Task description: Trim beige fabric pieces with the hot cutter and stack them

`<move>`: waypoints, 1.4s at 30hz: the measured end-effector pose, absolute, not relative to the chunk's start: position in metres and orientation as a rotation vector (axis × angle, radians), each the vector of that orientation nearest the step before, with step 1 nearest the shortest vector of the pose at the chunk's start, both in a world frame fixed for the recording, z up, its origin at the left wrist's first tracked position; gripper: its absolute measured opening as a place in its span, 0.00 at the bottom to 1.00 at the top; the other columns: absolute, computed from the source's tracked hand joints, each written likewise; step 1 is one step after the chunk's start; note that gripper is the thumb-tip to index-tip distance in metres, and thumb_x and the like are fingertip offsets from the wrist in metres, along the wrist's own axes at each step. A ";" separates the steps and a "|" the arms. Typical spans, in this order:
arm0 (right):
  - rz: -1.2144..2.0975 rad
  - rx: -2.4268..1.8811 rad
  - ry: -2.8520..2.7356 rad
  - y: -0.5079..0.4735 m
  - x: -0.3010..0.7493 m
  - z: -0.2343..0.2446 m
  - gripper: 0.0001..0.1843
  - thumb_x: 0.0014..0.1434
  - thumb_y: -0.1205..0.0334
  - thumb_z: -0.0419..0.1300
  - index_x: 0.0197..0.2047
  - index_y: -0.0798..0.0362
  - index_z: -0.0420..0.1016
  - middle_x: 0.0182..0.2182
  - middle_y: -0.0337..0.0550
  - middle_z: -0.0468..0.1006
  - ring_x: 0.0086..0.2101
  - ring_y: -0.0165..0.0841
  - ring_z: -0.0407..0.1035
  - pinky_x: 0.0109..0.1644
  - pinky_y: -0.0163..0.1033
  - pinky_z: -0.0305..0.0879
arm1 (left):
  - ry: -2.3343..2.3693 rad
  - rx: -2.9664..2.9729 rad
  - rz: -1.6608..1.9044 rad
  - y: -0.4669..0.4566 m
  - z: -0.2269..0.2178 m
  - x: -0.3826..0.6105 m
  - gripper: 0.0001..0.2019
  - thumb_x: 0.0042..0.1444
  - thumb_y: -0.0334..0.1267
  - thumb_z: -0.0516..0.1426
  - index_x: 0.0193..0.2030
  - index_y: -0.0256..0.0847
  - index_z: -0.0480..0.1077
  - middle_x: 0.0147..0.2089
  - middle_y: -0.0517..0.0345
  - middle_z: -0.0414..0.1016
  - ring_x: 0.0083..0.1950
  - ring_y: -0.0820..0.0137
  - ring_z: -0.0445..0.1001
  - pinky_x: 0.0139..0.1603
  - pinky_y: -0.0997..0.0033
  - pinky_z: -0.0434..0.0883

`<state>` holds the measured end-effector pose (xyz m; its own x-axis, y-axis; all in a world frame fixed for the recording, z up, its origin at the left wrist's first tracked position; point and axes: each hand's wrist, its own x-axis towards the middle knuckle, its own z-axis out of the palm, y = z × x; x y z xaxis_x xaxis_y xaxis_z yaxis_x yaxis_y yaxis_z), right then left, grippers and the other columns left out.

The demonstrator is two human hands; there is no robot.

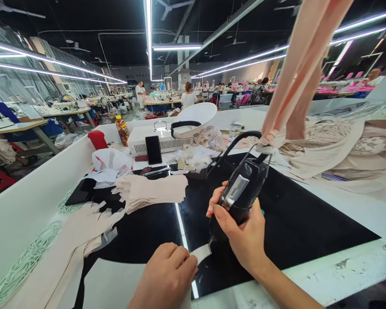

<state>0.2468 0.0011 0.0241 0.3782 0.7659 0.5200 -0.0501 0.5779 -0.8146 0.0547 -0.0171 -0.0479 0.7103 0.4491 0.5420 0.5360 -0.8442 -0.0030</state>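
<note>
My right hand (244,234) is wrapped round a black hand-held electric tool (242,191) whose cord loops up to a pink strap (296,68) hanging from above. The tool's tip touches a small white strip of fabric (201,253). My left hand (165,277) is closed and pinches that strip at its near end, over the black work surface (302,219). A stack of pale pink cut fabric pieces (151,191) lies to the left, beyond my hands.
More pink fabric (67,253) lies at the lower left. A phone (153,149) leans on a white box (167,139), with a red cup (97,139), a bottle (122,130), lace fabric (350,141) at right. Other workers sit at distant tables.
</note>
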 end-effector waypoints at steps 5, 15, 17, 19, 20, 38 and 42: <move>0.582 -0.797 -1.068 0.001 0.247 0.023 0.15 0.60 0.64 0.72 0.46 0.46 0.73 0.31 0.34 0.80 0.26 0.30 0.72 0.30 0.36 0.75 | -0.769 -2.714 -0.856 -0.018 -0.048 0.057 0.10 0.77 0.30 0.50 0.48 0.39 0.73 0.32 0.60 0.74 0.30 0.66 0.74 0.31 0.65 0.72; 0.665 -0.796 -1.024 0.005 0.246 0.022 0.16 0.62 0.61 0.73 0.49 0.44 0.73 0.35 0.34 0.79 0.27 0.30 0.74 0.32 0.37 0.77 | -0.791 -2.678 -0.856 -0.019 -0.049 0.061 0.07 0.73 0.28 0.54 0.47 0.41 0.73 0.32 0.61 0.74 0.30 0.66 0.74 0.32 0.65 0.72; 0.699 -0.766 -1.019 0.005 0.240 0.023 0.16 0.62 0.61 0.73 0.49 0.44 0.73 0.34 0.34 0.79 0.27 0.30 0.73 0.30 0.36 0.76 | -0.791 -2.675 -0.848 -0.019 -0.050 0.061 0.07 0.73 0.28 0.55 0.47 0.41 0.73 0.32 0.61 0.74 0.30 0.66 0.74 0.32 0.65 0.72; 0.730 -0.745 -1.023 0.005 0.235 0.023 0.16 0.61 0.62 0.73 0.48 0.44 0.73 0.34 0.34 0.79 0.26 0.29 0.72 0.29 0.35 0.74 | -0.795 -2.674 -0.836 -0.019 -0.052 0.061 0.07 0.73 0.29 0.55 0.47 0.41 0.73 0.33 0.61 0.74 0.30 0.66 0.74 0.32 0.65 0.73; 0.739 -0.737 -1.026 0.005 0.232 0.023 0.15 0.61 0.62 0.73 0.47 0.44 0.73 0.34 0.34 0.79 0.26 0.29 0.72 0.28 0.35 0.74 | -0.793 -2.674 -0.834 -0.019 -0.052 0.060 0.07 0.74 0.29 0.54 0.47 0.41 0.73 0.33 0.60 0.74 0.31 0.66 0.75 0.32 0.65 0.73; 0.706 -0.748 -1.027 0.004 0.237 0.020 0.16 0.62 0.64 0.72 0.49 0.43 0.72 0.34 0.33 0.79 0.26 0.29 0.72 0.30 0.36 0.75 | -0.775 -2.650 -0.856 -0.018 -0.051 0.061 0.10 0.76 0.28 0.50 0.47 0.40 0.73 0.32 0.60 0.74 0.30 0.66 0.75 0.32 0.66 0.73; 0.700 -0.740 -1.043 0.005 0.245 0.015 0.16 0.63 0.62 0.73 0.50 0.43 0.73 0.36 0.34 0.79 0.27 0.29 0.72 0.31 0.36 0.74 | -0.779 -2.647 -0.853 -0.019 -0.049 0.061 0.10 0.76 0.29 0.50 0.46 0.41 0.73 0.32 0.61 0.74 0.29 0.66 0.74 0.31 0.66 0.72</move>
